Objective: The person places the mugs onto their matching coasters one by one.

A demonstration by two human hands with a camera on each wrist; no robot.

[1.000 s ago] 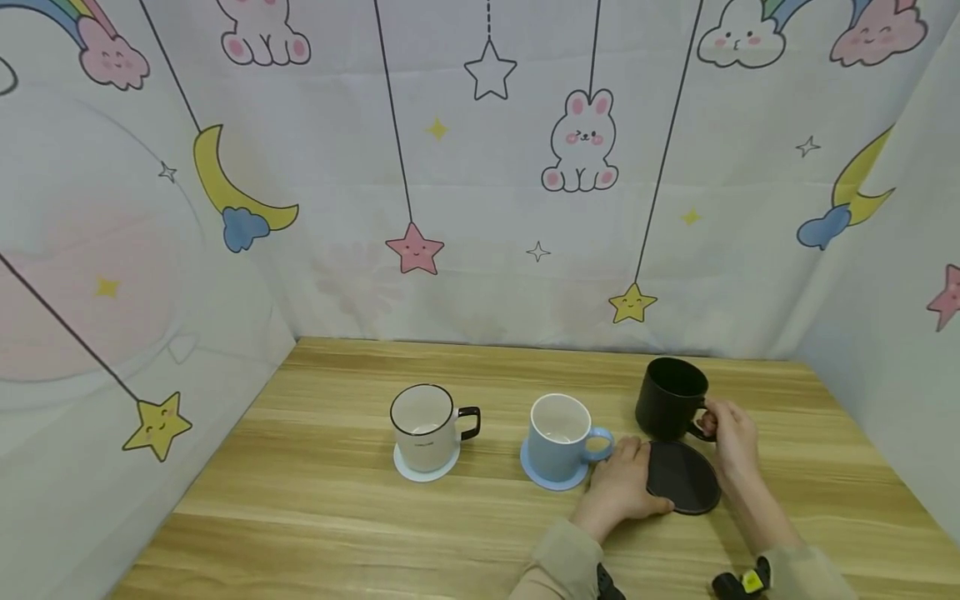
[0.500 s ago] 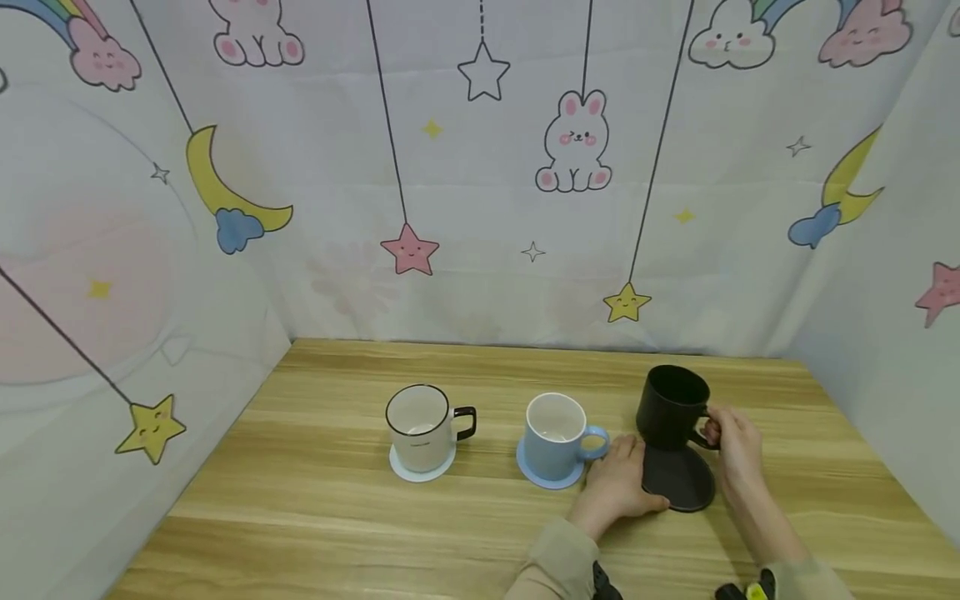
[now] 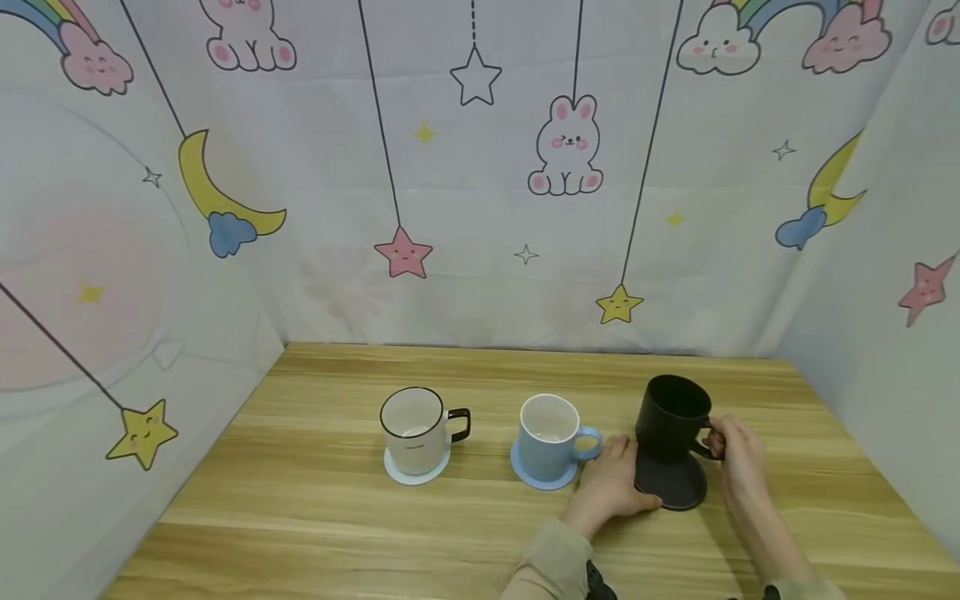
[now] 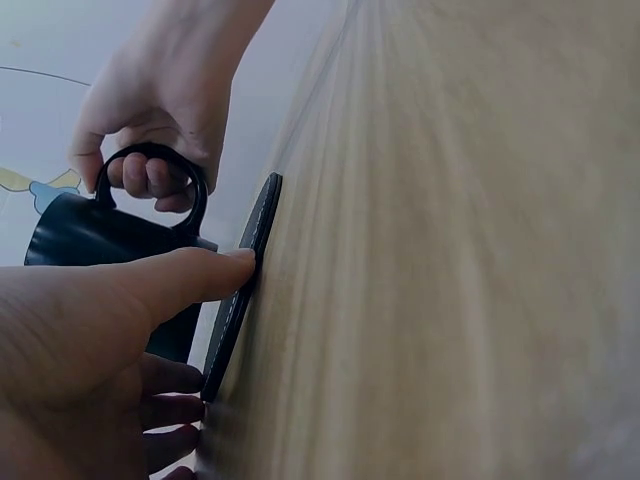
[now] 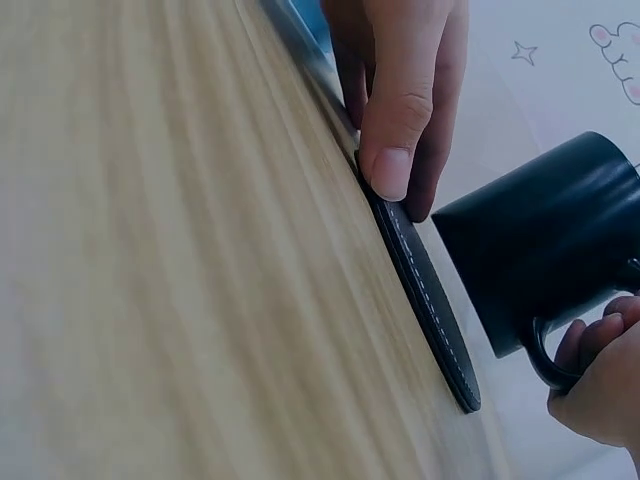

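Note:
My right hand [image 3: 742,462] grips a black mug [image 3: 670,421] by its handle. The mug is in the air above the far part of a round black coaster [image 3: 675,489]; in the right wrist view a gap shows between the mug's base and the stitched coaster edge [image 5: 430,305]. My left hand [image 3: 609,482] rests at the coaster's left side. Its straight thumb touches the near rim, and its extended fingers lie by the left edge. Just left of that hand, a light blue mug [image 3: 546,450] stands on a blue coaster [image 3: 517,471].
Farther left, a white mug [image 3: 414,442] with a black rim and handle stands on a pale coaster [image 3: 412,478]. All are on a wood-grain table [image 3: 300,517]. A printed cloth backdrop [image 3: 465,317] rises behind and along the sides.
My right hand has brought the black mug nearer to me, from behind the black coaster to over its far part. The left hand stays at the coaster. The head view has shifted slightly.

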